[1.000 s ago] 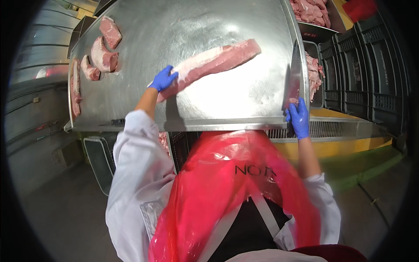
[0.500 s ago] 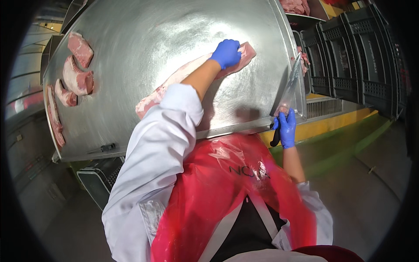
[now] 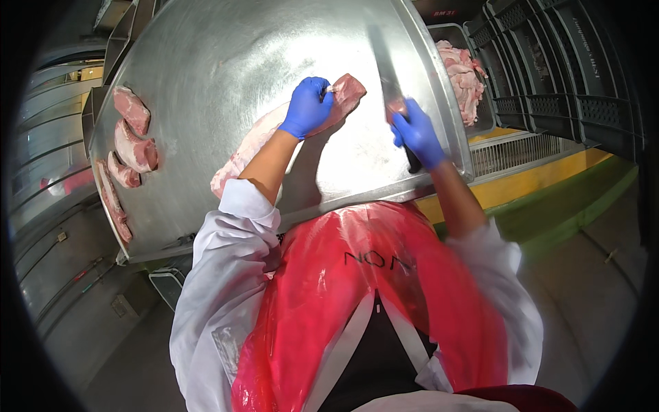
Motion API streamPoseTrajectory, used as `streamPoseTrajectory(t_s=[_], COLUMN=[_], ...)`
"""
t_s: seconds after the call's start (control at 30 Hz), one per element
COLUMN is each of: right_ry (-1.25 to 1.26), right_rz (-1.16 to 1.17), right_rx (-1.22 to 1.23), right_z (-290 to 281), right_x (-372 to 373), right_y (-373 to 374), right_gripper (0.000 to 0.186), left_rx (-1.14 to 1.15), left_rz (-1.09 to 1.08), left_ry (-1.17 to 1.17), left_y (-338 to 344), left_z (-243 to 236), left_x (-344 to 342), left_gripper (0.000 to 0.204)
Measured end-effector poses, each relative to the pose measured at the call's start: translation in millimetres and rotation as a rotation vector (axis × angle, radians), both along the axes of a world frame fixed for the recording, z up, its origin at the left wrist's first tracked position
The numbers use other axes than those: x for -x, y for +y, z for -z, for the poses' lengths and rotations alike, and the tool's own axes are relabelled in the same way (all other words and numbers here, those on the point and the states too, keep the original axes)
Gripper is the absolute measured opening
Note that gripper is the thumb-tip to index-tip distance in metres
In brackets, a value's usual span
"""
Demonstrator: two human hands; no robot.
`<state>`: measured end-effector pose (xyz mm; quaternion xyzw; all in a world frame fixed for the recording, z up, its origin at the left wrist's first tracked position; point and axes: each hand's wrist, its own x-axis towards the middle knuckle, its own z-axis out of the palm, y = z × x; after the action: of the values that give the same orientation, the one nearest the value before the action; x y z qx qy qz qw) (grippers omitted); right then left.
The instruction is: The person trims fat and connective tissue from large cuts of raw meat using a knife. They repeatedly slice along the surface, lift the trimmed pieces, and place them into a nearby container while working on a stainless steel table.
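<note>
The left hand point(image 3: 307, 108) is gripping the long meat piece point(image 3: 257, 141) as the right hand point(image 3: 417, 134) is holding the knife point(image 3: 386, 65)

At the far left, 4 smaller cuts of meat are lying on the metal tabletop point(image 3: 220, 62): 1 thin strip point(image 3: 113, 200) is running along the left edge, and 3 thicker chunks point(image 3: 137, 150) are sitting close together just right of it. Near the front edge, a dark tool point(image 3: 181, 239) is lying partly hidden behind the white sleeve point(image 3: 233, 237).

Farther right, the long meat piece is stretching diagonally across the middle of the tabletop. The blue-gloved left hand is closing its curled fingers on it near the right end, and the forearm is crossing over it. The reddish end is showing beyond the hand.

To the right, the knife's blurred blade is pointing away from the person, apart from the meat. The blue-gloved right hand is clamping around its black handle.

Beyond the tabletop's right edge, a grey tray point(image 3: 486, 119) is holding pale pink meat trimmings point(image 3: 460, 79). Dark crates point(image 3: 563, 69) are standing rightmost.
</note>
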<state>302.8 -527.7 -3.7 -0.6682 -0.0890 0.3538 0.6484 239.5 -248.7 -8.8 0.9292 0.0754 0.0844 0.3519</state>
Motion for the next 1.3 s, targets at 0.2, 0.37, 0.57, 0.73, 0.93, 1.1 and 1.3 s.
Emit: streamPoseTrajectory(t_s=[0.2,0.37,0.57,0.73,0.93,1.1,1.3], right_ry=[0.016,0.251,0.095,0.209,0.126,0.118,0.113], right_rz=[-0.287,-0.573,-0.494,-0.496,-0.450,-0.545,-0.383], right_rx=[0.180,0.203,0.070,0.116,0.055,0.133,0.010], right_z=[-19,-36,-15,-35,-24,-28,-7], right_x=[-51,-26,-43,-14,-13,21,39], right_y=[76,-10,68,40,83,82,119], right_gripper=[0.069,0.076,0.071,0.072,0.072,0.072,0.074], left_rx=[-0.113,-0.002,-0.088,0.104,0.120,0.117,0.145], left_rz=[0.064,-0.065,0.200,0.115,0.237,0.188,0.191], left_ry=[-0.077,0.043,0.046,0.125,0.194,0.195,0.214], left_y=[2,8,19,35,40,59,58], left_z=[6,-2,-10,-14,-30,-27,-37], left_x=[-14,-10,-34,-33,-46,-57,-73], left_gripper=[0.008,0.011,0.014,0.015,0.018,0.018,0.026])
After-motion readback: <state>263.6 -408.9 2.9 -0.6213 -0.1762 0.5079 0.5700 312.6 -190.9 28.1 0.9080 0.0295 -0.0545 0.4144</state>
